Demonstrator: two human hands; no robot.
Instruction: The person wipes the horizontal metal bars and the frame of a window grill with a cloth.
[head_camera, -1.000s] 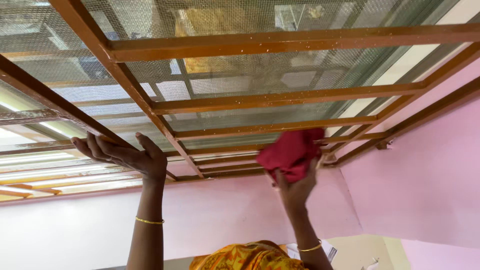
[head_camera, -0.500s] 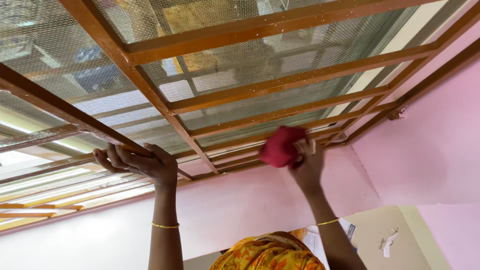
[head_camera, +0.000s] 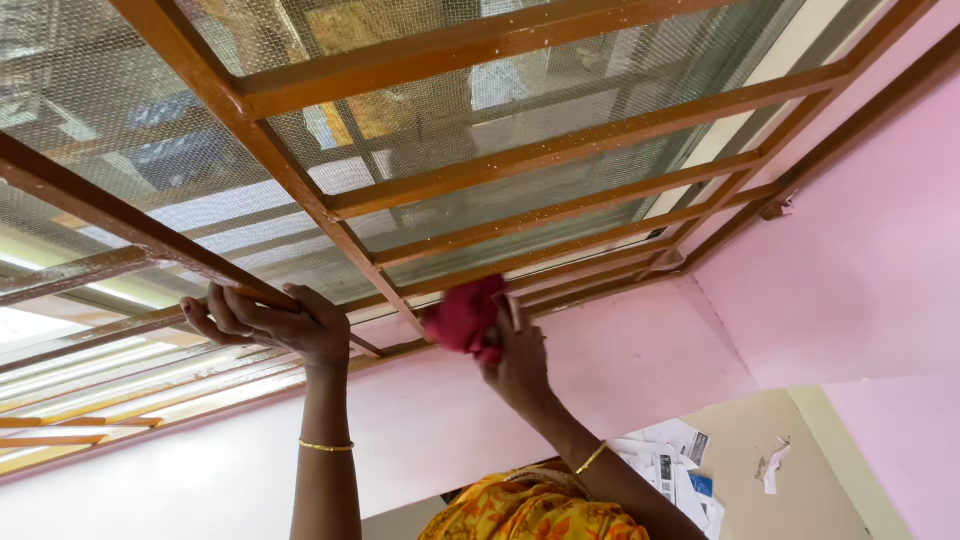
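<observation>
The brown-painted window grille (head_camera: 420, 190), backed with fine wire mesh (head_camera: 150, 130), fills most of the view, with a pink wall (head_camera: 860, 260) to the right and below it. The camera has tilted a little since a second ago, so the bars sit at a steeper slant. Against the grille, the red cloth (head_camera: 465, 315) has travelled leftward along the lower bars, from right of centre to almost the middle upright, so the wiping stroke has covered that stretch of the lower rails. The right hand (head_camera: 515, 365) has its fingers closed on the bunched cloth, pressing it to the bar. The left hand (head_camera: 275, 325), fingers curled around a bar further left, has barely shifted and steadies the body.
</observation>
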